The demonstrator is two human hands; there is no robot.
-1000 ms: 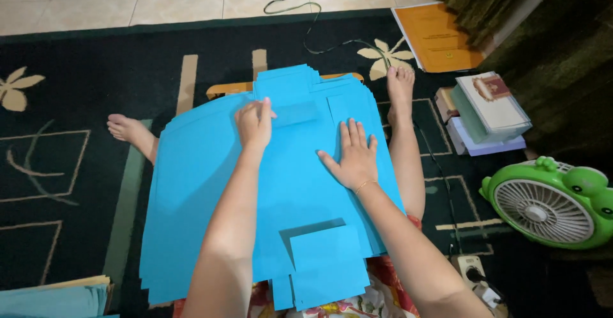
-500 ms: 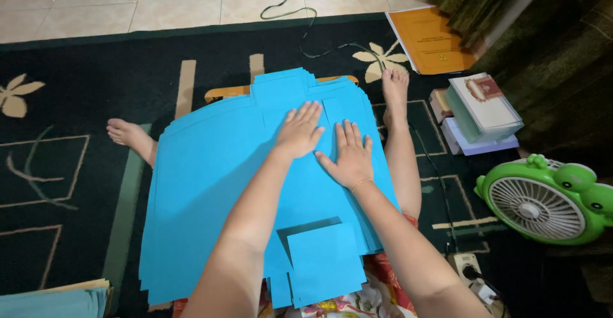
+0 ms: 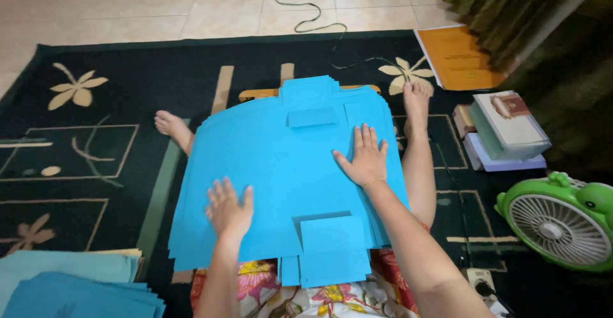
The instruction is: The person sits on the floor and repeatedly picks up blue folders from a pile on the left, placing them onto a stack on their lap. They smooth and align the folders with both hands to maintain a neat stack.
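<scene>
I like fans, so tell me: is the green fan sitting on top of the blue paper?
No, the green fan stands on the dark rug, off to the right of the blue paper stack.

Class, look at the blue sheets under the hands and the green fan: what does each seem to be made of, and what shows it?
Blue sheets: probably matte paper or thin card; flat, cleanly cut, stacked edges, no shine.
Green fan: likely moulded plastic; smooth, slightly glossy shell, pale grille.
</scene>
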